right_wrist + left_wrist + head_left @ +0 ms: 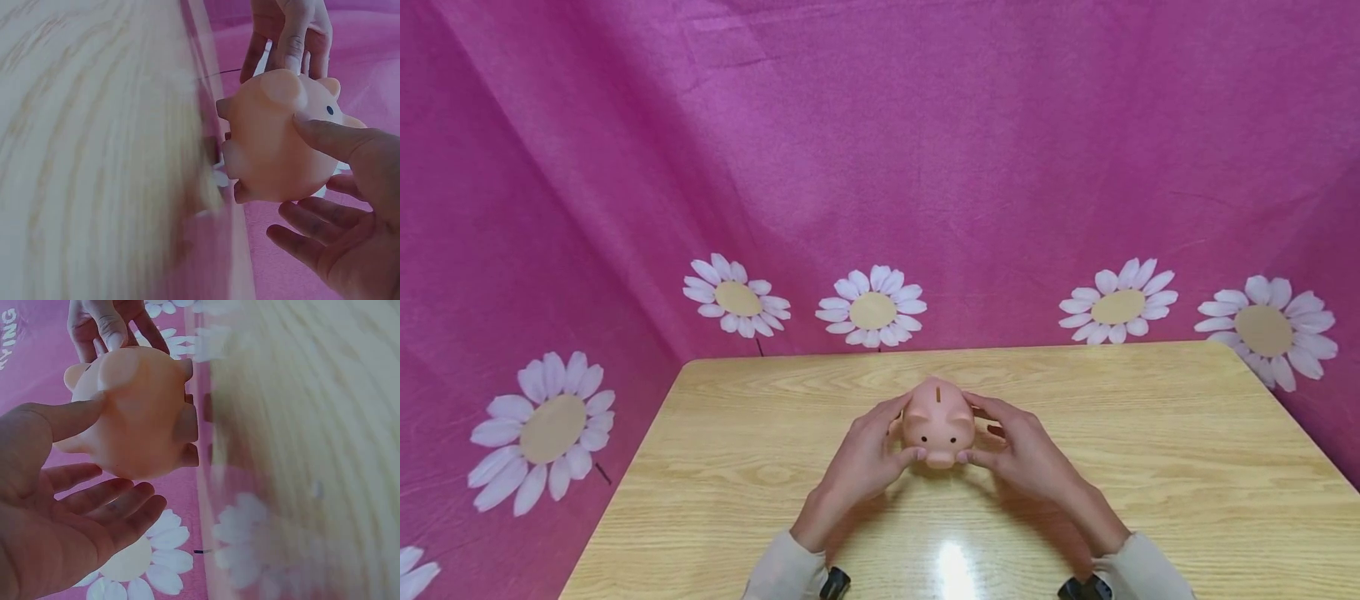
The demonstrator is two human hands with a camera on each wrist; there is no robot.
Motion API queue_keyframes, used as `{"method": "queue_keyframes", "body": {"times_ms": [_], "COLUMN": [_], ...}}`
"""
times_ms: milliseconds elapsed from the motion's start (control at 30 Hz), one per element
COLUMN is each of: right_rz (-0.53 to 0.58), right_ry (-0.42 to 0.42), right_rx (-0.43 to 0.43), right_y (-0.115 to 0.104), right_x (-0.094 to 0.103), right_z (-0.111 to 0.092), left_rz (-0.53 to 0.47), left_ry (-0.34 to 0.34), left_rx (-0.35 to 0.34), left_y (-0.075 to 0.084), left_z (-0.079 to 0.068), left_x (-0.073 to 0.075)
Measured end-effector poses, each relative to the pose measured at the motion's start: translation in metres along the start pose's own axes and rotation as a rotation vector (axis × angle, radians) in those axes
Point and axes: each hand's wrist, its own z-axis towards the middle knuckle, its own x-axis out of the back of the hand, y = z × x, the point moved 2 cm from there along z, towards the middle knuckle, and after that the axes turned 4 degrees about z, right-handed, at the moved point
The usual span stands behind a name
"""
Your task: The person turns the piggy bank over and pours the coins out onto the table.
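Observation:
A peach-pink piggy bank (938, 423) with a coin slot on its back faces me, upright, between both hands. My left hand (867, 454) holds its side, thumb beside the snout and fingers along the flank. On the opposite side my right hand (1028, 457) grips it the same way. Its stubby feet show close over the tabletop in the left wrist view, where the body (140, 419) hides part of the right hand (109, 325). One dark eye and an ear of the piggy bank (281, 137) appear in the right wrist view.
The light wood table (760, 417) has rounded far corners and a bright glare patch near its front. Behind and beside it hangs a magenta cloth (925, 167) printed with white daisies. Dark straps (835, 583) show at the beige sleeves (786, 567).

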Motion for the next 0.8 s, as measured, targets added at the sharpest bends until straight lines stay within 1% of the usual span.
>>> {"method": "queue_keyframes", "body": {"times_ms": [233, 300, 400, 533, 700, 800], "right_rz": [0.075, 0.113, 0.199, 0.292, 0.37, 0.412], "right_ry": [0.055, 0.063, 0.064, 0.079, 0.077, 0.072], "right_rx": [0.002, -0.001, 0.0, 0.019, 0.022, -0.006], "right_y": [-0.005, -0.007, -0.01, -0.014, -0.018, -0.019], "right_x": [0.01, 0.013, 0.017, 0.023, 0.026, 0.025], "right_z": [0.004, 0.005, 0.007, 0.011, 0.013, 0.014], "left_rz": [-0.089, -0.117, -0.159, -0.201, -0.222, -0.266], "left_ry": [0.061, 0.076, 0.099, 0.131, 0.146, 0.157], "left_rx": [-0.038, -0.048, -0.051, -0.051, -0.046, -0.058], "left_y": [0.005, 0.007, 0.012, 0.017, 0.021, 0.023], "left_z": [0.0, 0.001, 0.002, 0.006, 0.009, 0.009], "left_x": [0.011, 0.014, 0.02, 0.026, 0.029, 0.029]}}
